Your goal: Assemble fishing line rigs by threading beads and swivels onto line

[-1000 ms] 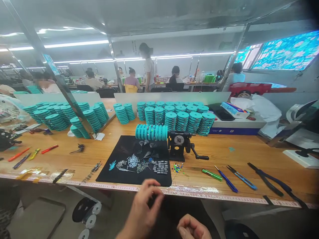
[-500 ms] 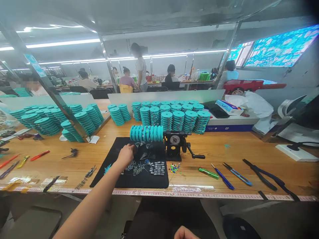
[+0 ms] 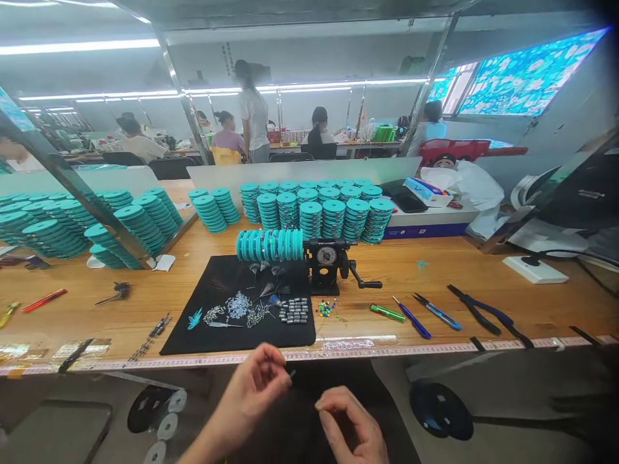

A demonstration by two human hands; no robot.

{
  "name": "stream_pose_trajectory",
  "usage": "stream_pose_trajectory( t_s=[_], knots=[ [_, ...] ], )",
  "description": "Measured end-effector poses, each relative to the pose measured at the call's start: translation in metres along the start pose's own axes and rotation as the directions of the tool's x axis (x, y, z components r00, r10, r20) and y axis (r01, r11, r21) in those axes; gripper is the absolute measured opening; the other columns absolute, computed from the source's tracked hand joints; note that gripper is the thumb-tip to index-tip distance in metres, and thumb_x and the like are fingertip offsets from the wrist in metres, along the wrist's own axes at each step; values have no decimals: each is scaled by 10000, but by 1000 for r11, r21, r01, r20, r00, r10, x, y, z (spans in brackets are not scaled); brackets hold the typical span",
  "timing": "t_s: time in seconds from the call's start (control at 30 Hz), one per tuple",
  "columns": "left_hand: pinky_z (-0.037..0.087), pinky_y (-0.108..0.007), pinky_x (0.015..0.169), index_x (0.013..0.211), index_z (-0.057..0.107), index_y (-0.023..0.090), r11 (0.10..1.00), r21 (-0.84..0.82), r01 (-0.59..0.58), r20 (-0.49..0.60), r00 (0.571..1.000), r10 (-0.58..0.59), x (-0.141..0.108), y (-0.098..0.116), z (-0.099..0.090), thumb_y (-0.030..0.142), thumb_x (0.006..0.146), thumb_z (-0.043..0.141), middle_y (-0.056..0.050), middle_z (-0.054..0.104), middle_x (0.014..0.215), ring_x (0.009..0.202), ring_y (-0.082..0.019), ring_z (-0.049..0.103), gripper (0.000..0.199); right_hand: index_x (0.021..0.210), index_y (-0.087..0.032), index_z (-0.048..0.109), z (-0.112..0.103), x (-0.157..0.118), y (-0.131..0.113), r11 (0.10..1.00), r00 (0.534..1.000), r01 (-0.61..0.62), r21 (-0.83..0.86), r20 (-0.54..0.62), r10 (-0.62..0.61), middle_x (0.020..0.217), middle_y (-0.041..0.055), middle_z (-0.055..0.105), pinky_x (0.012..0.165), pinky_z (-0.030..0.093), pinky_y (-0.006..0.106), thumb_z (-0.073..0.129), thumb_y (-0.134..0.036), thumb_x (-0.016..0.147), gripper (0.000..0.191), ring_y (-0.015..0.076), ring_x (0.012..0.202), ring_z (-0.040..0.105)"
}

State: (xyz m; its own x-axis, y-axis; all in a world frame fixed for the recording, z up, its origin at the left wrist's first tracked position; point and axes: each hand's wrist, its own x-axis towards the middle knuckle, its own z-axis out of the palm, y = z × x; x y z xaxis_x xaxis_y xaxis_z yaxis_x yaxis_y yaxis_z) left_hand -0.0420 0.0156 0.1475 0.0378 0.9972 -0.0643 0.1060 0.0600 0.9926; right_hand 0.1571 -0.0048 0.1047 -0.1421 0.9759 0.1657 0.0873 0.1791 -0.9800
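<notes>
My left hand (image 3: 254,390) is just below the table's front edge, fingers pinched, with a tiny thing at the fingertips that I cannot make out. To its right, my right hand (image 3: 352,425) has thumb and index finger curled together; what they hold, if anything, is too small to tell. Beyond the hands lies a black mat (image 3: 193,296) with clear beads (image 3: 238,305), small metal parts, grey cylinders (image 3: 294,310) and wire bundles. Behind these, turquoise spools (image 3: 269,245) sit in a row on a black hand-cranked winder (image 3: 327,258).
Stacks of turquoise spools (image 3: 309,209) stand behind the winder and at the left. Colored pins (image 3: 327,308), a green tool (image 3: 387,313), a blue pen-like tool (image 3: 411,317), tweezers (image 3: 436,311) and pliers (image 3: 483,309) lie at the right. Several people are farther back.
My left hand has left the mat and come back below the table edge. My right hand has risen further into view beside it. The camera view has shifted.
</notes>
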Motion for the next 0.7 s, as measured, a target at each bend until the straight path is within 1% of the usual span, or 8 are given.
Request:
stream_pose_trajectory(
  t_s=[0.07, 0.13, 0.33, 0.43, 0.5, 0.57, 0.63, 0.7],
  knots=[
    [390, -200, 576, 813, 501, 177, 947, -290, 140, 91, 989, -119, -20, -14, 23, 428, 755, 736, 42, 523, 653, 587, -83, 475, 348, 809, -233, 669, 4, 4, -9, 994, 994, 104, 34, 25, -105, 861, 58, 663, 691, 453, 277, 571, -324, 911, 168, 207, 766, 609],
    [364, -192, 556, 780, 496, 179, 866, -462, 192, 135, 980, -146, -30, -26, 38, 463, 701, 783, 55, 489, 626, 554, -70, 428, 412, 837, -234, 683, 6, 6, -13, 989, 988, 140, 37, 62, -142, 832, 54, 667, 657, 461, 268, 582, -276, 911, 132, 194, 729, 617],
    [354, -189, 529, 741, 490, 184, 784, -574, 236, 182, 970, -158, -38, -39, 52, 469, 657, 817, 49, 485, 620, 537, -70, 424, 442, 804, -224, 709, 4, -4, -8, 989, 989, 145, -16, 44, -144, 705, 28, 624, 612, 440, 260, 623, -271, 880, 124, 183, 650, 598],
    [366, -197, 534, 732, 492, 186, 838, -497, 228, 160, 972, -170, -43, -35, 57, 498, 665, 796, 46, 487, 616, 541, -80, 427, 441, 789, -218, 719, -1, -7, -5, 999, 999, 33, 23, -15, -33, 697, 26, 612, 608, 438, 254, 647, -338, 863, 158, 179, 642, 586],
    [381, -205, 540, 778, 542, 185, 929, -349, 119, 48, 993, -109, -47, -31, 61, 454, 707, 771, 27, 528, 645, 555, -96, 460, 360, 793, -206, 720, -3, -7, -4, 988, 994, -107, 114, -25, 110, 694, 31, 628, 599, 450, 251, 675, -396, 839, 201, 180, 631, 583],
    [411, -219, 570, 841, 606, 191, 991, -108, -76, -89, 994, 67, -49, -26, 65, 334, 751, 740, -6, 594, 707, 604, -126, 527, 216, 793, -192, 722, -4, -6, -4, 949, 972, -231, 214, 1, 236, 691, 39, 646, 594, 467, 253, 709, -447, 806, 256, 182, 624, 584],
    [436, -228, 606, 841, 651, 207, 961, 106, -255, -160, 950, 270, -49, -22, 67, 224, 779, 696, -20, 627, 738, 651, -148, 575, 79, 786, -183, 726, -3, -6, -4, 919, 957, -283, 276, 19, 289, 702, 47, 657, 609, 481, 261, 730, -474, 781, 291, 191, 643, 591],
    [451, -232, 630, 797, 676, 217, 911, 203, -360, -184, 900, 396, -47, -20, 67, 183, 801, 669, -25, 641, 741, 677, -157, 601, 36, 783, -183, 731, -1, -7, -3, 911, 956, -283, 300, 9, 294, 731, 56, 668, 647, 491, 273, 745, -477, 766, 295, 208, 692, 607]
  ],
)
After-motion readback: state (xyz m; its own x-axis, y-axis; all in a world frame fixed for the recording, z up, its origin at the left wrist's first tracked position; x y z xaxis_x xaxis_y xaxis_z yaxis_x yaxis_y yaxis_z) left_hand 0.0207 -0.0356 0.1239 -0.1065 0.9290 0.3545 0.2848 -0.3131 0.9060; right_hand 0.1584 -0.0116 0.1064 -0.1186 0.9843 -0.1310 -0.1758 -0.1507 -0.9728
